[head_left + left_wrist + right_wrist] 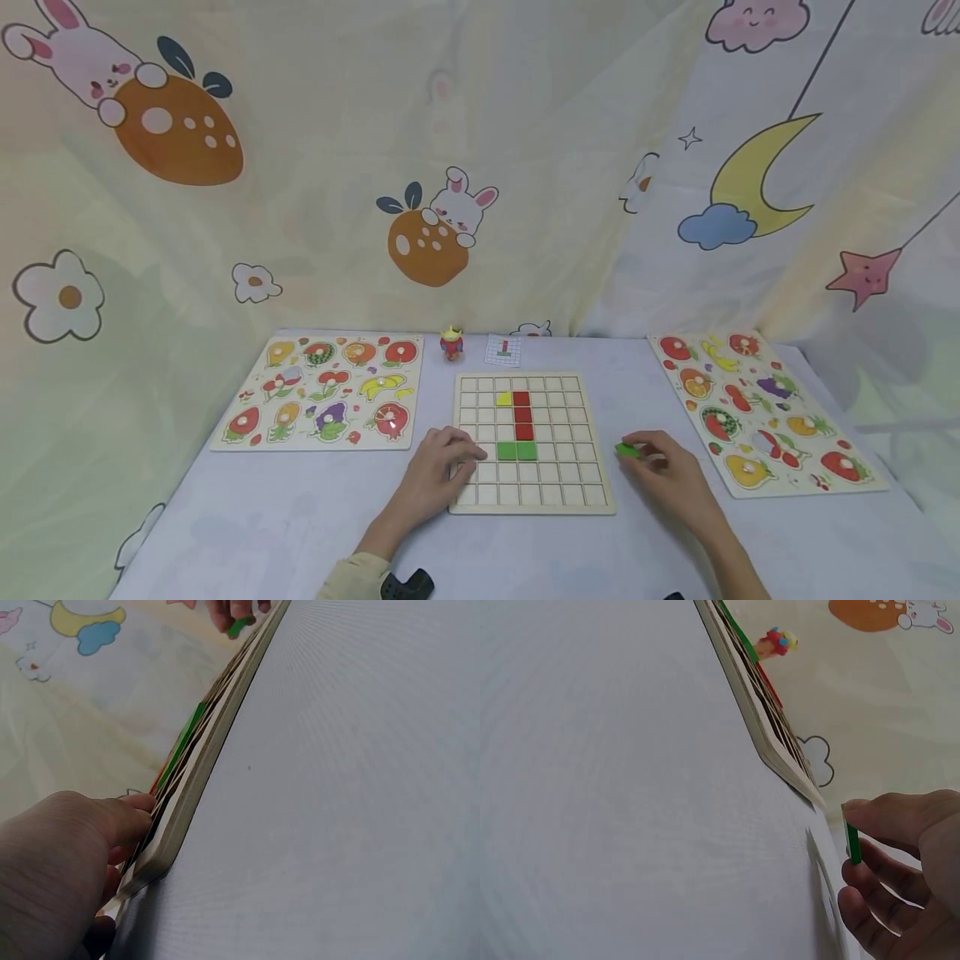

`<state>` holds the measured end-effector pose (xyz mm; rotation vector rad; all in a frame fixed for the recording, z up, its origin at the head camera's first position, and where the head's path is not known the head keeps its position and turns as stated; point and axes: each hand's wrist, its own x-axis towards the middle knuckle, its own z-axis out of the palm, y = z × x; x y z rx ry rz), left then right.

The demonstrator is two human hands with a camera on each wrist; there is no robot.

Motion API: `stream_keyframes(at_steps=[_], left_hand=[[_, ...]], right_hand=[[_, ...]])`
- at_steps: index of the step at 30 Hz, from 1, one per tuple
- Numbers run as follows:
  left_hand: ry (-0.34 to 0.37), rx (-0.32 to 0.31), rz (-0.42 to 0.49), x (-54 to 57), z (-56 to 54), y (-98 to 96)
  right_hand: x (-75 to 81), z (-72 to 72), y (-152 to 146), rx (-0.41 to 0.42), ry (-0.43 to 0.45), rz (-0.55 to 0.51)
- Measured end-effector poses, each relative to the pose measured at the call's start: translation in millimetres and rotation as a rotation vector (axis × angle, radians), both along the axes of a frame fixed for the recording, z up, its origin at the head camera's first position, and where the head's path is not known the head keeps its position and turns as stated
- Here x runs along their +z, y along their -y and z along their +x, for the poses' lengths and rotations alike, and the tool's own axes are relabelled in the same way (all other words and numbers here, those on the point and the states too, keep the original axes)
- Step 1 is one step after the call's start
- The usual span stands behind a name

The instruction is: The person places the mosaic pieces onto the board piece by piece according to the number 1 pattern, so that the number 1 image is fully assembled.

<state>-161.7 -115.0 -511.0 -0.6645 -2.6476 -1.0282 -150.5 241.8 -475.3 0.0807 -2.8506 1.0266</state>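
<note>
A wooden grid board [558, 497] lies on the table. On it are a red column of square tiles [523, 416], a small yellow piece [506, 400] at the column's upper left, and a green pair of tiles [517, 451] below. My left hand [438, 471] rests at the board's left edge, its fingers lightly bent over the rim; the left wrist view shows those fingers [135, 817] touching the board. Right of the board, my right hand [663, 475] pinches a green tile [853, 841] between thumb and fingers, held apart from the board.
Fruit puzzle boards lie on both sides, one at the left [307, 417] and one at the right [757, 417]. Behind the grid board stand a small red toy figure [452, 343] and a pattern card [503, 351]. A printed curtain [337, 100] hangs along the table's back.
</note>
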Motion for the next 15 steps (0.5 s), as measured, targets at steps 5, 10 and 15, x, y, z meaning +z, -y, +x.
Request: stream_keyframes(at_steps=[5,10,15], left_hand=[[0.014,0.004,0.010,1.8,0.9,-0.2],[0.025,0.003,0.011,2.5,1.1,-0.6],[0.025,0.003,0.012,2.1,0.9,-0.4]], right_hand=[[-1.0,-0.5,5,0.023,0.021,-0.034],[-3.6,-2.2,8,0.033,0.048,-0.073],[-2.2,-4.5,14,0.048,0.042,-0.088]])
